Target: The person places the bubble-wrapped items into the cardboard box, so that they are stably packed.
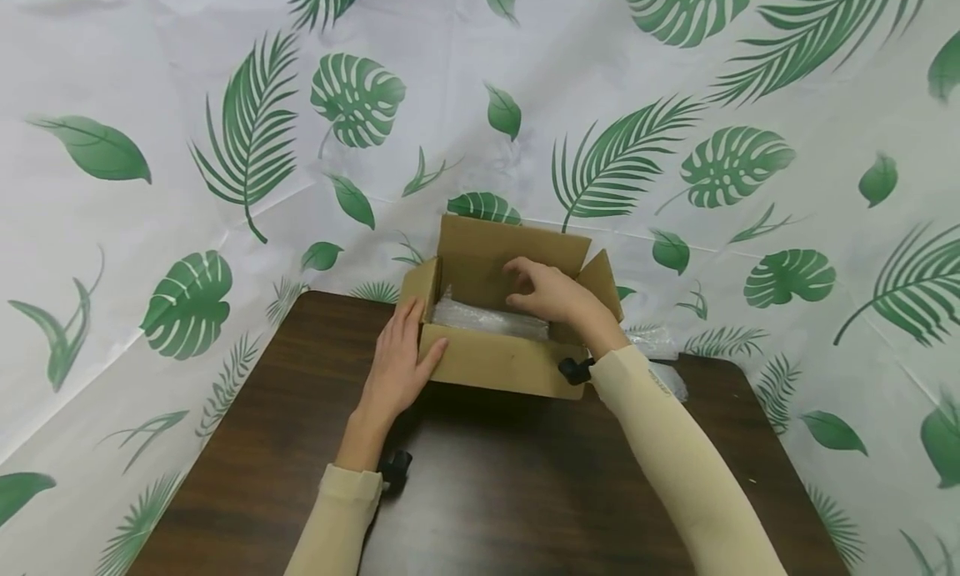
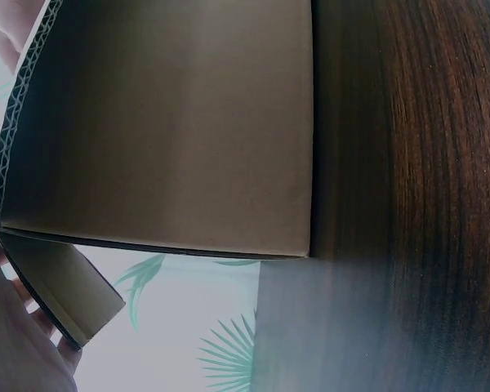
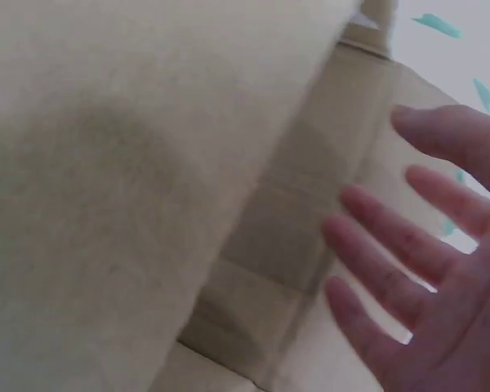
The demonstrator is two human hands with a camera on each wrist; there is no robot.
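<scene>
A brown cardboard box (image 1: 498, 361) stands with its flaps up at the far side of the table. Inside it lies a clear bubble-wrapped bundle (image 1: 491, 319). My left hand (image 1: 397, 361) rests on the box's near left corner, fingers lying along the left flap (image 1: 420, 288) and thumb over the front edge. Over the box opening hangs my right hand (image 1: 551, 293), its fingers loosely bent and spread, with nothing in them. The right wrist view shows these fingers (image 3: 392, 245) apart, in front of the cardboard.
More clear bubble wrap (image 1: 663, 363) lies on the dark wooden table (image 1: 480, 484), just right of the box. A white sheet with green leaves (image 1: 480, 167) hangs close behind and around the table. The back flap (image 1: 510, 247) stands upright.
</scene>
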